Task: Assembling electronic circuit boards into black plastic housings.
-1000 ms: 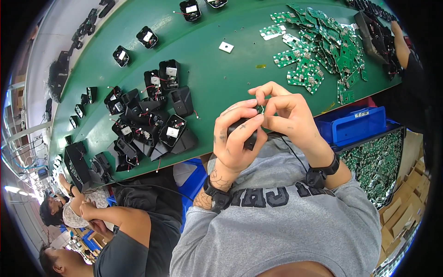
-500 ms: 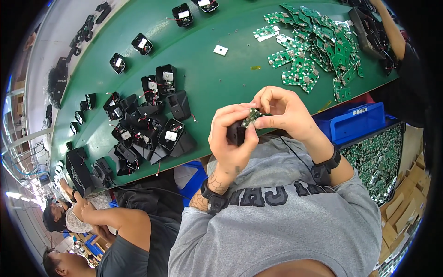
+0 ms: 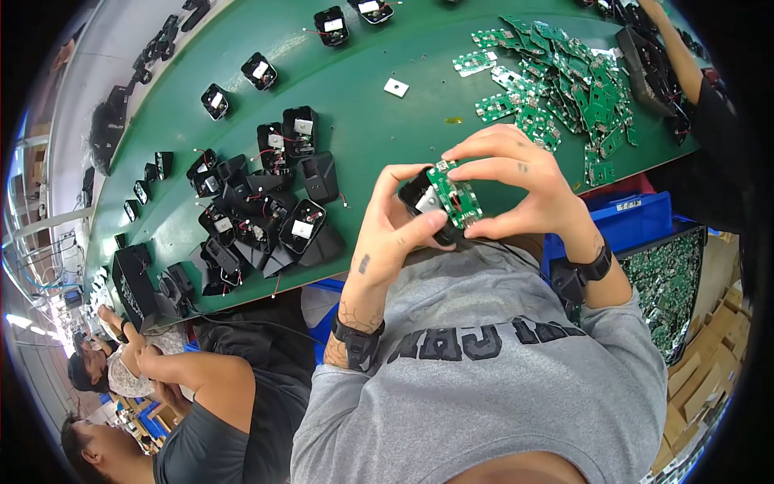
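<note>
Just past the table's near edge, my left hand (image 3: 389, 230) is wrapped round a black plastic housing (image 3: 413, 190), its open side turned up and a pale block showing inside. A green circuit board (image 3: 458, 198) stands tilted at the housing's right side. My right hand (image 3: 524, 181) pinches that board by its edges, fingers at the top and thumb at the bottom. My left thumb reaches across the housing close to the board's lower part. Whether the board is seated in the housing or only rests against it, I cannot tell.
On the green table (image 3: 379, 153) lie a cluster of black housings (image 3: 250, 210) at left, a heap of green circuit boards (image 3: 564, 77) at right and a loose white block (image 3: 396, 87). A blue bin (image 3: 629, 218) stands at my right. Co-workers (image 3: 218, 411) sit at left.
My right hand has spread its grip and turned the circuit board so its green face shows. The housing has tilted, and its open inside is now visible.
</note>
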The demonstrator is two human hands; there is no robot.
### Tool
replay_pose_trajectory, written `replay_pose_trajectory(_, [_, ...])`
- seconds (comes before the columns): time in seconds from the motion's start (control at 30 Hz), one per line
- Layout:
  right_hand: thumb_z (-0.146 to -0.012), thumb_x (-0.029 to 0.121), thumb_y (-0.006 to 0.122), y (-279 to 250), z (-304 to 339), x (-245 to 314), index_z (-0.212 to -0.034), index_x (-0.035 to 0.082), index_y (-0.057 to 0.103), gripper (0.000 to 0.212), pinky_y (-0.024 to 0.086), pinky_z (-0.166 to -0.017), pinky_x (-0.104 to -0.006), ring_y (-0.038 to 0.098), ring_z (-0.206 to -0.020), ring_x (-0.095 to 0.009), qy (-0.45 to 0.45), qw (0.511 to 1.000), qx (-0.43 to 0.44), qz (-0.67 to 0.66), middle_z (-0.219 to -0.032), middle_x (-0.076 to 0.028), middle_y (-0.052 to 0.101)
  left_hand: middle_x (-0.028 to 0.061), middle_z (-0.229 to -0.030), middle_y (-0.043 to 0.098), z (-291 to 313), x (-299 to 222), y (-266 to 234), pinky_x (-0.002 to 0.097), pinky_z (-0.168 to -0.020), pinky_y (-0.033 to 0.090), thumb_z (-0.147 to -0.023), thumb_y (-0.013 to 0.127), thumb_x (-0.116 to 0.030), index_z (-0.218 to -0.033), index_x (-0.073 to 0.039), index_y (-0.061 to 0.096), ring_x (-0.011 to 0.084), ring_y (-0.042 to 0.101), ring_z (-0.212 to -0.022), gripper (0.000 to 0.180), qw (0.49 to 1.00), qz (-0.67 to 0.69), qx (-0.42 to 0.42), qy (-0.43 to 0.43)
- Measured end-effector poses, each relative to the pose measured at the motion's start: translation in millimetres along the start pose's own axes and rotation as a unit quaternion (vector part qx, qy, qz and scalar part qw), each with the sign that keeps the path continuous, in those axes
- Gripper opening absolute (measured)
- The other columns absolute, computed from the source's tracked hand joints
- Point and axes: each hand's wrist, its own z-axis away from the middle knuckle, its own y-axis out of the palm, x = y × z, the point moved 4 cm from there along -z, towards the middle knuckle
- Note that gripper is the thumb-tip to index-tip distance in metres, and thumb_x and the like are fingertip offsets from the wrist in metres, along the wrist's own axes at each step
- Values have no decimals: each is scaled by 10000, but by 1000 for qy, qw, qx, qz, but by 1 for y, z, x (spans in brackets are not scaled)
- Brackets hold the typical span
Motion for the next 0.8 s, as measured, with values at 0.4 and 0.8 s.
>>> replay_pose_trajectory(0.4, [-571,285,858,7,7,20,-1011,140,733,480,448,-945,-486,625,-1002,-275,-35,991,-97,82,-1128,-95,661,72,-1253,561,-5,-1,12,284,-974,434,-865,531,60,-1351,-29,486,141,537,-1136,496,968,-218,20,121])
replay_pose_trajectory(0.8, [-621,289,843,9,8,16,-1030,164,733,442,379,-1066,-551,479,-1271,-372,-21,998,-18,61,-1282,-100,603,202,-1332,471,2,0,33,390,-886,556,-877,513,-8,-1552,-162,85,274,590,-1103,814,996,-6,84,26])
